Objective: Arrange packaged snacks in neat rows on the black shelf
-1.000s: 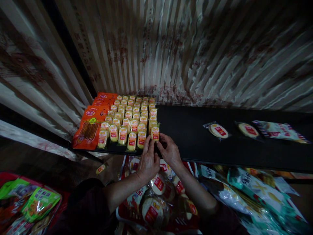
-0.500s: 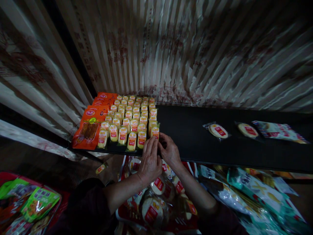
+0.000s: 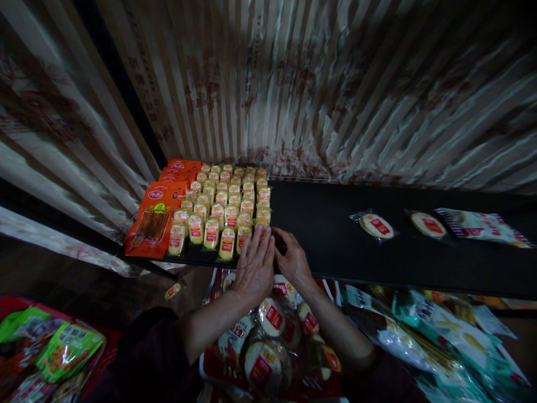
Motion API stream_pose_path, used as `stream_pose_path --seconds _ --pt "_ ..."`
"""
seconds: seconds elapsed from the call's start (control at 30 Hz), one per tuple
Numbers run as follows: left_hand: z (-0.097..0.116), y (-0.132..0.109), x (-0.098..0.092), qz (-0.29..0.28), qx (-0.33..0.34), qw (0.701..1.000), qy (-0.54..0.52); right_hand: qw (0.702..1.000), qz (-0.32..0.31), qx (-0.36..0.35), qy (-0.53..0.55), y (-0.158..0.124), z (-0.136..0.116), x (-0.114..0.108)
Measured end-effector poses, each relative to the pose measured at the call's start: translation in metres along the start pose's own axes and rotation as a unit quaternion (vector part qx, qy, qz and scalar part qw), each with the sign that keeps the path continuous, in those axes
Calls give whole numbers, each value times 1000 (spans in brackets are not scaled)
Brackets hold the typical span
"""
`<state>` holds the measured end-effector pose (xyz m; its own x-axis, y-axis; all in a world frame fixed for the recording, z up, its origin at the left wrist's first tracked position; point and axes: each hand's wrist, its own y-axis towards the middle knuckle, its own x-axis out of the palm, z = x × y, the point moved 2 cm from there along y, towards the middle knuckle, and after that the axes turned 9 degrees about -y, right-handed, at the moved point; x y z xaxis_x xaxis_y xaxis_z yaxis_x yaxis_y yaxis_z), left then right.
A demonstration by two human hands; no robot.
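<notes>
Before a striped curtain runs a black counter (image 3: 327,240). At its left end lie orange packs (image 3: 155,221), then a grid of yellow packets (image 3: 222,207), long axes pointing away from us. Our left hand (image 3: 254,267) lies flat, fingers stretched over the grid's near right corner. Our right hand (image 3: 292,258) curls beside it, fingertips meeting the left's; we cannot tell whether it grips anything. Round cakes (image 3: 376,225) lie well apart, rightward.
</notes>
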<state>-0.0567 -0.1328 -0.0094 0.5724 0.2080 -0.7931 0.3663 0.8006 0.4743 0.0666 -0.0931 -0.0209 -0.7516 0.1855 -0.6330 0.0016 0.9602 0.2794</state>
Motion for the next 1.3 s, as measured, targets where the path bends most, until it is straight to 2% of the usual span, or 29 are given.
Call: stream_pose_path --seconds 0.2,0.43,0.57,0.87,1.1,1.3 --pt "-16 5 9 -16 39 997 62 1000 18 -4 -16 -4 -1 5" --pt "-20 7 6 -27 58 997 53 999 37 -4 -36 -6 -4 2" --pt "-22 9 5 -23 59 996 56 998 58 33 -11 5 -3 0" --pt "-22 10 0 4 44 997 62 992 42 72 99 48 -7 15" --pt "-23 16 -3 3 28 997 79 991 24 72 113 53 -11 22" --pt "-20 21 -4 20 37 997 64 988 43 77 128 59 -5 22"
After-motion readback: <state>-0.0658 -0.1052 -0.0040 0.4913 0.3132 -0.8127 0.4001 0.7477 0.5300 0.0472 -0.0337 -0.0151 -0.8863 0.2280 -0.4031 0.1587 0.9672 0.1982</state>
